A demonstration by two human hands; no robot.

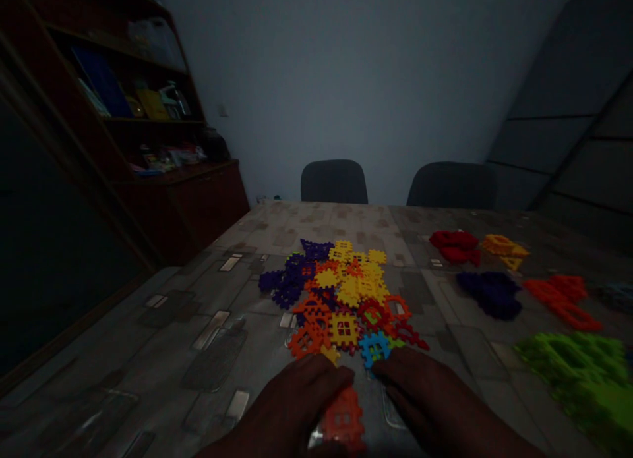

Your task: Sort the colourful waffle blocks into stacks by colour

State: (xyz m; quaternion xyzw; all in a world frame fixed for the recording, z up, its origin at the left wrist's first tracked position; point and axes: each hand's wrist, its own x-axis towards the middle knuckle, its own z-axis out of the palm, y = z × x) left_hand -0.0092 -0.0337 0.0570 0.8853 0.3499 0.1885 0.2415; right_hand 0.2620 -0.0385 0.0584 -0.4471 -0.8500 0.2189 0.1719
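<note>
A mixed heap of flat interlocking plastic pieces [341, 290] in yellow, orange, red, purple and blue lies in the middle of the table [208, 313]. Both hands rest at the near edge of the heap in dim light. My left hand [297, 402] curls its fingers over an orange piece [343, 417], which sticks out between the two hands. My right hand [425, 392] lies flat, fingers stretched leftward, with the fingertips beside a blue piece [374, 347].
Separate piles by colour lie to the right: red [455, 246], yellow-orange [504, 247], purple [490, 292], orange [564, 298] and green [583, 366]. Two dark chairs [334, 181] stand at the far side. A wooden shelf unit [148, 148] stands at the left.
</note>
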